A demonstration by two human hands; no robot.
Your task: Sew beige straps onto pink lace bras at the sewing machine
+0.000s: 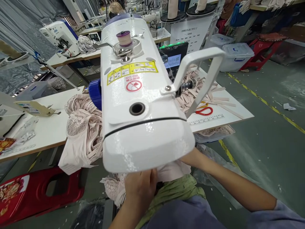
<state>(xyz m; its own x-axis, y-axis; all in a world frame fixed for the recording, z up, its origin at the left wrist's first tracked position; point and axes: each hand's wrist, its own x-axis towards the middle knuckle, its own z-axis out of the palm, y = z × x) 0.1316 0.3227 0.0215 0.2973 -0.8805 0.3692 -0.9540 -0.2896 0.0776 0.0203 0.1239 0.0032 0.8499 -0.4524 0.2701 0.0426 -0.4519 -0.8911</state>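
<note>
A white sewing machine (143, 105) fills the middle, seen from above its head. Just below its front end, my left hand (140, 184) is closed on a pale pink lace bra. One lace part of the bra (114, 189) hangs to the left of that hand, and smooth pale fabric (172, 171) spreads to its right. My right hand (190, 157) reaches in under the head's right side; its fingers are hidden there. The needle area is also hidden by the machine head. A green cloth (181, 190) lies across my lap.
Stacked pale bras (83, 133) hang over the table edge at left. At right lie pale fabric strips (190, 89), red-handled scissors (204, 110) and a clear ruler (208, 120). A red stool (43, 190) stands lower left. Lidded plastic boxes (238, 55) are on the floor.
</note>
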